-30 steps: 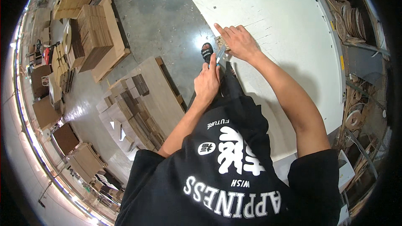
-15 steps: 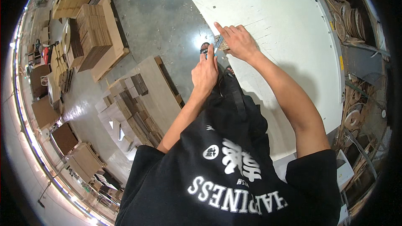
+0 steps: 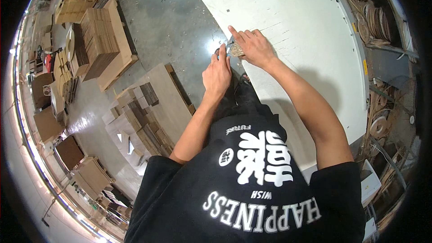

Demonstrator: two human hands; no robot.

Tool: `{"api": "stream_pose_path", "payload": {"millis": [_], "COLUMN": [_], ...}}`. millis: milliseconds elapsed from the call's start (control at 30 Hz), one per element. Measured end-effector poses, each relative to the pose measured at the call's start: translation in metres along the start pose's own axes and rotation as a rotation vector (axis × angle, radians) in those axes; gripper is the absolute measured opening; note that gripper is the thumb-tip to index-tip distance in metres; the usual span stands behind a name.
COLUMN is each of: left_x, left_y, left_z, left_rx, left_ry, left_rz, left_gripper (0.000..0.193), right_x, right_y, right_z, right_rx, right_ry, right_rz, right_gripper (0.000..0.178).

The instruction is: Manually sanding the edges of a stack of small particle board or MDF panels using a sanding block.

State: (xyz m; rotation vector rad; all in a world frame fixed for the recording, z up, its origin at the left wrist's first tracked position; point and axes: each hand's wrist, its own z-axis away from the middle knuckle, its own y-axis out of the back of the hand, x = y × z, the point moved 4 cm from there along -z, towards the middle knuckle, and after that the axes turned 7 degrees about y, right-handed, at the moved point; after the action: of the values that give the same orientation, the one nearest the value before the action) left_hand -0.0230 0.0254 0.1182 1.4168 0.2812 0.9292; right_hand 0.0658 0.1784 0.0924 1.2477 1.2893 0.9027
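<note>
My left hand [image 3: 217, 77] reaches past the near left edge of the white tabletop [image 3: 297, 27], its index finger stretched forward and the others closed round a slim blade-like tool with some blue on it [image 3: 230, 45]. Its exact kind is too small to make out. Just right of it, over the table's edge, my right hand [image 3: 254, 49] grips a small brown chipboard piece [image 3: 236, 50]. The right thumb or index points out to the left while the other fingers bend over. Part of the piece lies hidden under the hand, and the tool meets or nearly meets its left side.
Scratches and dark specks mark the tabletop. On the grey floor to the left, a pallet bears stacked brown boards [image 3: 99, 31], and nearer lies a board pile with flat cardboard pieces [image 3: 144, 121]. Rolls of edging strip [image 3: 380, 24] line the right side.
Both hands have shifted slightly left, and more of the chipboard piece's face shows. The tool now lies closer to its left side. My grip on both appears unchanged.
</note>
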Motion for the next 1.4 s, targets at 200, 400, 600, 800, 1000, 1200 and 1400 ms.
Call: {"api": "stream_pose_path", "payload": {"millis": [200, 400, 600, 800, 1000, 1200, 1400], "left_x": [-0.002, -0.059, -0.052, -0.027, -0.024, -0.012, -0.006], "left_y": [-0.002, 0.014, -0.008, -0.034, -0.018, -0.025, -0.046], "left_z": [-0.014, -0.071, -0.051, -0.049, -0.042, -0.039, -0.029], "left_rx": [-0.069, -0.041, -0.221, -0.324, -0.353, -0.477, -0.915], "left_ry": [0.075, 0.116, -0.059, -0.016, -0.076, 0.124, 0.635], "left_rz": [-0.038, 0.084, 0.667, 0.718, 0.739, 0.999, 1.451], "left_gripper": [0.048, 0.053, 0.091, 0.090, 0.071, 0.050, 0.035], "right_x": [0.000, -0.004, 0.000, 0.001, 0.010, 0.003, -0.056], "right_y": [0.000, 0.005, -0.002, 0.008, 0.044, 0.111, 0.088], "right_z": [0.000, 0.002, -0.001, -0.005, -0.004, 0.032, 0.092], "right_rx": [0.020, 0.022, -0.070, 0.018, -0.373, -0.011, -0.128], "right_ry": [-0.011, 0.000, -0.056, -0.006, -0.108, -0.218, -0.068], "right_rz": [-0.026, 0.003, -0.035, -0.031, -0.478, -0.362, -0.027], "right_gripper": [0.130, 0.125, 0.118, 0.113, 0.119, 0.118, 0.118]}}
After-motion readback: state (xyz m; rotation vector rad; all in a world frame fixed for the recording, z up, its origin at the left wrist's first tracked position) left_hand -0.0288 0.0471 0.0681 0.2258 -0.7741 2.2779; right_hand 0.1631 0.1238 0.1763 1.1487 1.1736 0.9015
